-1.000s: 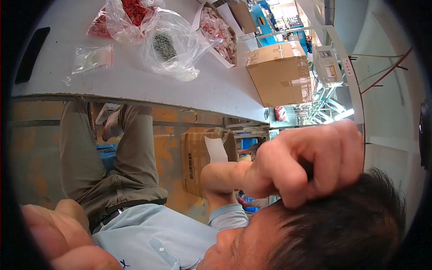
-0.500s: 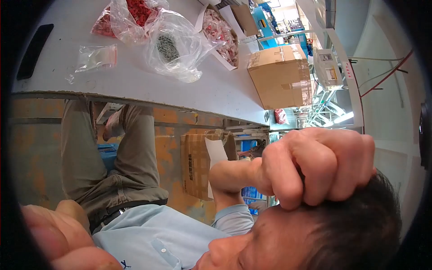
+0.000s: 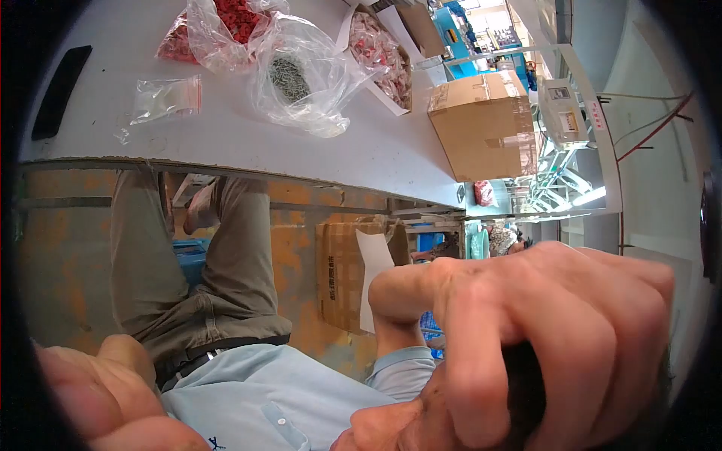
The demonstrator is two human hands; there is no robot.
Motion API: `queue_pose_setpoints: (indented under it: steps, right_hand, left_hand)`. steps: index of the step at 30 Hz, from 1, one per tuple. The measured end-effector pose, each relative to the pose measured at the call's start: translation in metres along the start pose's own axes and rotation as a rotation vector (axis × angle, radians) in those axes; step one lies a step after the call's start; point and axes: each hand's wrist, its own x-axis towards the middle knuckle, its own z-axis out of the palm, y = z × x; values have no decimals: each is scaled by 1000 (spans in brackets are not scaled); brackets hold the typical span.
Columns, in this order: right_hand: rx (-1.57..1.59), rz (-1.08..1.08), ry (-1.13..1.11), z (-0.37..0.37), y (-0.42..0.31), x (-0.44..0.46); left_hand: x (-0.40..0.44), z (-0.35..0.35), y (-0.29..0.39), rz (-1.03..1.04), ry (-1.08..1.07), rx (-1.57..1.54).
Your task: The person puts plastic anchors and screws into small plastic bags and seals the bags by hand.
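My left hand (image 3: 113, 398) is at the lower left edge, very close to the lens, its fingers bent and pressed together; what they hold is out of view. Bent at the elbow, my right arm reaches toward the head at the lower right. The fingers of my right hand (image 3: 556, 346) curl down over the forehead and hair, with a dark patch showing between them; I cannot make out what they grip. A light blue shirt (image 3: 301, 383) and brown trousers (image 3: 241, 255) are between and above the hands.
On the grey table (image 3: 391, 150) lie a bag of red pieces (image 3: 241, 22), a bag of small metal pieces (image 3: 289, 79), a small clear bag (image 3: 165, 100), a black strip (image 3: 62, 90) and an open box of packets (image 3: 376, 52). One carton (image 3: 481, 124) is on it, another (image 3: 342, 274) below.
My right hand has moved right and down, looks larger, and covers more of the head, its fingers more spread. My left hand stays in place. The table and boxes have shifted slightly right.
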Motion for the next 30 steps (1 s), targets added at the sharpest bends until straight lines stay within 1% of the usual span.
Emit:
queue_pose_setpoints:
  steps: [2,3,4,5,6,9,13,16,17,19,25,26,27,29,30]
  right_hand:
    - [9,-34,-30,-3,2,-2]
    - [15,-47,-48,-2,-9,-3]
    - [19,-57,-67,4,-34,-6]
    - [21,-66,-89,0,-39,-2]
    - [26,-75,-111,3,-76,-1]
    - [59,-114,-163,-15,24,1]
    - [87,-168,-239,-25,29,6]
    - [90,-200,-299,-21,-3,7]
    - [95,-207,-321,-23,-32,14]
    - [107,-214,-338,-23,-33,13]
    - [-282,232,141,15,-70,-4]
    - [-392,197,308,29,-79,-15]
    - [-357,178,304,25,-86,-10]
    - [-396,293,96,11,-102,-5]
    - [-352,240,114,-4,-110,-13]
  left_hand:
    - [0,1,1,-1,-19,-2]
    - [0,1,1,-2,-24,0]
    - [0,1,2,-2,-26,2]
    - [-1,1,1,-1,-25,2]
    - [-1,2,1,1,-26,5]
    - [-1,1,-1,-5,-47,26]
    - [0,-1,-2,-4,-69,40]
    - [2,-3,0,0,-74,37]
    - [2,-3,0,0,-72,39]
    - [1,-3,1,-5,-77,51]
    - [12,-8,13,-25,-129,138]
    - [18,-10,15,-15,-154,163]
    - [26,-12,18,-5,-185,192]
    - [43,-15,24,23,-266,244]
    - [55,-19,26,37,-336,266]
